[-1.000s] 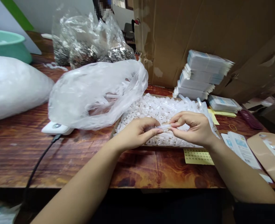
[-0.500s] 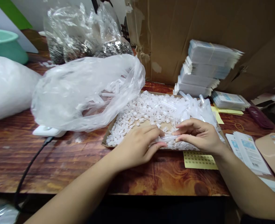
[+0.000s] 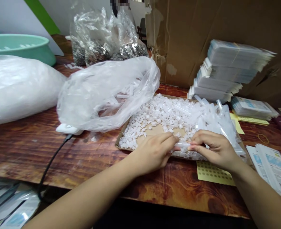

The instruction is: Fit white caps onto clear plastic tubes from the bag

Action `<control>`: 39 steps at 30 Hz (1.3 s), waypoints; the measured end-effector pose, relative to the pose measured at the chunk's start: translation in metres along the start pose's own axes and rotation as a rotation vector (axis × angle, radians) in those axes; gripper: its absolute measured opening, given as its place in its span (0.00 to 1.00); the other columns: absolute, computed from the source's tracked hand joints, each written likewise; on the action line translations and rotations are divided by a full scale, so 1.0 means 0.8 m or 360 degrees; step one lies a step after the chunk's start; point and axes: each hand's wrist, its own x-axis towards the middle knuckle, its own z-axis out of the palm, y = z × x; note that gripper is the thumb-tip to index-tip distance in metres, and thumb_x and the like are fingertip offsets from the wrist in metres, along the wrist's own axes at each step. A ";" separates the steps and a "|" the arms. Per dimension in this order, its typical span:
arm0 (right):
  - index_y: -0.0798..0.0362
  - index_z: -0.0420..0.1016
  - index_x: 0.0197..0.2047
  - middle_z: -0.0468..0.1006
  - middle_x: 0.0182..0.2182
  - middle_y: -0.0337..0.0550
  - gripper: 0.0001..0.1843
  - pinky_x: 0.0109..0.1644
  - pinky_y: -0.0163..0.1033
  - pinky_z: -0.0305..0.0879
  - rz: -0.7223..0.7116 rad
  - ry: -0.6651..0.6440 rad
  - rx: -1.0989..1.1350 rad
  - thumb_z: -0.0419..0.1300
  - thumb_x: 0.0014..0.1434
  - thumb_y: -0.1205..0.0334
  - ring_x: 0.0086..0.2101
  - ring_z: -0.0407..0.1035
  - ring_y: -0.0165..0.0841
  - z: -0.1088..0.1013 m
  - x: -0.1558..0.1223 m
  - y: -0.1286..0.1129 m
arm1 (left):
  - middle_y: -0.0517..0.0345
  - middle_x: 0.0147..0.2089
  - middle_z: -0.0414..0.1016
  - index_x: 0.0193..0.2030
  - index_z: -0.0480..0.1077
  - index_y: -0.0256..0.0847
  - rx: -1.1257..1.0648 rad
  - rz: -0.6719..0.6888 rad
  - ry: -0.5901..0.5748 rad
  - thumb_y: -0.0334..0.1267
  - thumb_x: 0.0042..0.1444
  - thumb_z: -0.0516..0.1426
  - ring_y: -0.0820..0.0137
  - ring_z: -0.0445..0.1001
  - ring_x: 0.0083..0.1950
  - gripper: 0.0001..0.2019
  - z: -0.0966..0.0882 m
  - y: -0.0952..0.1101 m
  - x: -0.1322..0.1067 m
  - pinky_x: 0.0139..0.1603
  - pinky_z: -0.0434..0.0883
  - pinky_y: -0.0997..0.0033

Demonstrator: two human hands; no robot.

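Observation:
Between my two hands lies a short clear plastic tube, held level above the near edge of a shallow cardboard tray. My left hand pinches its left end, the fingertips partly hidden by the hand itself. On the other end, my right hand grips with thumb and fingers. Many small translucent plastic caps are heaped in the tray. Longer translucent tubes are piled at its right side, just behind my right hand.
An open plastic bag with white pieces overlaps the tray's left. A white adapter with a black cable sits in front. Stacked packaging cards stand behind, yellow sticker sheets by the tray, a green basin far left.
The view has swung left, so everything appears shifted right. My hands stay on the tube, with the right fingers closed more tightly around its end.

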 end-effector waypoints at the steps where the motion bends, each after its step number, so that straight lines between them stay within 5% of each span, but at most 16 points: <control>1: 0.50 0.79 0.32 0.78 0.27 0.40 0.08 0.32 0.37 0.69 0.0002 0.0008 -0.0015 0.67 0.64 0.67 0.27 0.73 0.31 0.002 -0.002 -0.001 | 0.51 0.40 0.79 0.50 0.71 0.37 -0.0011 0.0031 0.0026 0.32 0.72 0.48 0.67 0.77 0.37 0.11 0.002 0.001 0.000 0.32 0.72 0.69; 10: 0.51 0.80 0.29 0.81 0.27 0.41 0.08 0.33 0.37 0.71 0.0132 0.0194 0.0087 0.69 0.61 0.66 0.28 0.75 0.32 0.016 -0.010 -0.012 | 0.50 0.40 0.79 0.56 0.67 0.37 0.0071 0.0205 0.0285 0.26 0.68 0.48 0.67 0.78 0.37 0.14 0.008 0.008 -0.003 0.35 0.76 0.70; 14: 0.52 0.80 0.26 0.81 0.26 0.41 0.10 0.34 0.37 0.71 0.0449 0.0278 0.0328 0.71 0.57 0.63 0.28 0.75 0.31 0.023 -0.002 -0.017 | 0.48 0.40 0.79 0.58 0.66 0.34 0.0192 0.0261 0.0448 0.23 0.64 0.50 0.65 0.79 0.37 0.17 0.010 0.006 -0.002 0.36 0.77 0.69; 19: 0.54 0.77 0.23 0.78 0.21 0.38 0.23 0.27 0.34 0.66 0.0943 0.0205 0.0843 0.78 0.46 0.44 0.22 0.69 0.27 0.025 0.021 -0.018 | 0.50 0.36 0.78 0.58 0.68 0.35 0.0283 0.0289 0.0566 0.24 0.64 0.52 0.64 0.78 0.36 0.16 0.008 -0.002 0.005 0.36 0.77 0.68; 22: 0.55 0.77 0.25 0.77 0.21 0.38 0.30 0.24 0.32 0.64 0.1062 -0.0018 0.0951 0.77 0.44 0.35 0.21 0.68 0.26 0.014 0.038 -0.019 | 0.50 0.37 0.78 0.58 0.71 0.38 0.0226 0.0231 0.0617 0.26 0.65 0.53 0.64 0.78 0.37 0.16 0.003 -0.011 0.009 0.37 0.77 0.69; 25: 0.55 0.81 0.32 0.81 0.25 0.41 0.26 0.28 0.33 0.68 0.0867 -0.0269 0.0699 0.67 0.61 0.37 0.24 0.72 0.28 0.000 0.053 -0.014 | 0.52 0.39 0.79 0.55 0.75 0.43 0.0128 -0.0018 0.0641 0.32 0.67 0.56 0.66 0.78 0.38 0.13 -0.006 -0.023 0.012 0.41 0.77 0.69; 27: 0.53 0.82 0.36 0.83 0.30 0.42 0.13 0.35 0.36 0.72 0.0545 -0.0274 0.0238 0.64 0.67 0.53 0.30 0.75 0.30 -0.004 0.061 0.000 | 0.54 0.38 0.79 0.53 0.78 0.45 0.0033 -0.0219 0.0664 0.37 0.67 0.58 0.66 0.78 0.38 0.10 -0.012 -0.032 0.013 0.43 0.77 0.69; 28: 0.51 0.82 0.36 0.83 0.32 0.41 0.06 0.38 0.37 0.72 0.0373 -0.0267 -0.0030 0.64 0.65 0.63 0.33 0.75 0.31 -0.004 0.064 0.009 | 0.54 0.39 0.79 0.51 0.79 0.46 -0.0022 -0.0298 0.0683 0.40 0.67 0.60 0.66 0.78 0.38 0.10 -0.014 -0.035 0.013 0.43 0.77 0.68; 31: 0.50 0.82 0.31 0.83 0.33 0.40 0.15 0.39 0.37 0.71 0.0027 -0.0454 -0.0620 0.66 0.50 0.82 0.33 0.74 0.32 0.013 0.071 0.037 | 0.55 0.40 0.81 0.49 0.81 0.49 -0.0165 -0.0459 0.0705 0.45 0.65 0.62 0.66 0.78 0.38 0.10 -0.019 -0.043 0.013 0.43 0.76 0.68; 33: 0.50 0.79 0.26 0.81 0.29 0.39 0.15 0.36 0.37 0.69 -0.0090 -0.0644 -0.0798 0.68 0.47 0.82 0.29 0.72 0.31 0.030 0.074 0.048 | 0.56 0.41 0.82 0.49 0.82 0.51 -0.0233 -0.0515 0.0682 0.48 0.64 0.63 0.65 0.79 0.38 0.11 -0.019 -0.045 0.013 0.43 0.76 0.66; 39: 0.48 0.67 0.20 0.76 0.24 0.33 0.21 0.40 0.34 0.71 -0.0015 -0.0532 -0.0947 0.72 0.49 0.78 0.33 0.73 0.31 0.038 0.088 0.043 | 0.54 0.45 0.85 0.48 0.79 0.56 -0.0284 -0.0485 0.0582 0.50 0.66 0.57 0.53 0.83 0.45 0.11 -0.013 -0.057 0.016 0.46 0.77 0.50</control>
